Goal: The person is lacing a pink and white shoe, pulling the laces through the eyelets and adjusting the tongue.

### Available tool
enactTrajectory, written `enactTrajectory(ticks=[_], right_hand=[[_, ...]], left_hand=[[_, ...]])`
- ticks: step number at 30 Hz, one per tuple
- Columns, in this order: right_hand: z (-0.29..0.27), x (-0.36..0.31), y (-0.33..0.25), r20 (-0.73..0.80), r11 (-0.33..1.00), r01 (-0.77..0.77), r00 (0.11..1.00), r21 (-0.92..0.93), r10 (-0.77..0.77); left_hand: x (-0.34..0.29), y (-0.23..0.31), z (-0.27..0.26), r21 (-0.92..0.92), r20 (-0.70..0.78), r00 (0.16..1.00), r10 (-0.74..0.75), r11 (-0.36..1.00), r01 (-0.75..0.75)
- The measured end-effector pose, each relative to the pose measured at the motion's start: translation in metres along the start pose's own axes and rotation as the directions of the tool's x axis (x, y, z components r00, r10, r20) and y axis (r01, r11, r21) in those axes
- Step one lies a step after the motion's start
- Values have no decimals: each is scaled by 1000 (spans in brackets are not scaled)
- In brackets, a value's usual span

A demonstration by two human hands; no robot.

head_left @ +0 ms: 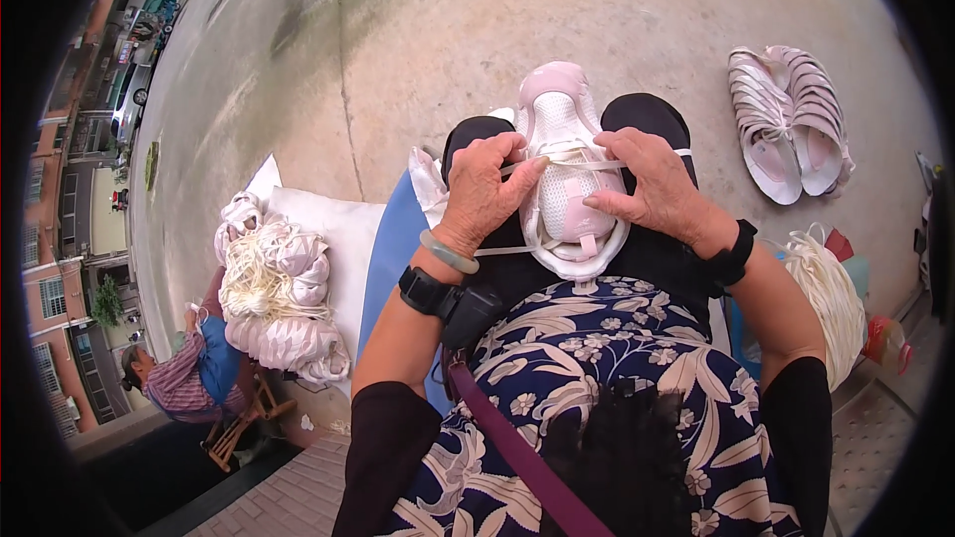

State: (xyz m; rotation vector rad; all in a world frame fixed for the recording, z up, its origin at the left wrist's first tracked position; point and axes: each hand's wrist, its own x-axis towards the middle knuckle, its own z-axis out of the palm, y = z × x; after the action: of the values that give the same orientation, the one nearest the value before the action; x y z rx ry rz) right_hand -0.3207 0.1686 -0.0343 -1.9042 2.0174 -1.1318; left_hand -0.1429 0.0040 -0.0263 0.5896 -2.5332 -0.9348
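Observation:
A pink and white shoe upper (559, 117) lies on my lap between my knees, its toe pointing away from me. A white shoelace (587, 165) runs across it and passes out to both sides. My left hand (489, 182) is closed at the left edge of the upper, thumb and finger pinching the lace. On the other side, my right hand (652, 184) has the lace between its curled fingers, with the thumb over the upper near the pink tongue (577, 207).
To the left, bundled shoe uppers (288, 338) and loose laces (264, 273) lie on white cloth (343, 239). A bundle of striped pink uppers (791, 124) rests on the concrete at right. Cream laces (826, 288) hang beside my right arm. Another person (189, 378) sits at far left.

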Motion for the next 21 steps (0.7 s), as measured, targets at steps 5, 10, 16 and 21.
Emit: enactTrajectory(ticks=[5, 10, 16, 21], right_hand=[[5, 3, -7, 41, 996, -84, 996, -3, 84], [11, 3, -6, 16, 985, -152, 988, 78, 151], [12, 3, -7, 32, 979, -180, 984, 94, 177], [3, 6, -8, 78, 963, -233, 971, 136, 224]], left_hand=[[14, 10, 2, 6, 167, 966, -197, 980, 198], [36, 20, -4, 110, 295, 946, -133, 988, 105], [48, 39, 7, 307, 357, 925, 132, 918, -250], [45, 32, 6, 508, 302, 793, 529, 615, -603]])
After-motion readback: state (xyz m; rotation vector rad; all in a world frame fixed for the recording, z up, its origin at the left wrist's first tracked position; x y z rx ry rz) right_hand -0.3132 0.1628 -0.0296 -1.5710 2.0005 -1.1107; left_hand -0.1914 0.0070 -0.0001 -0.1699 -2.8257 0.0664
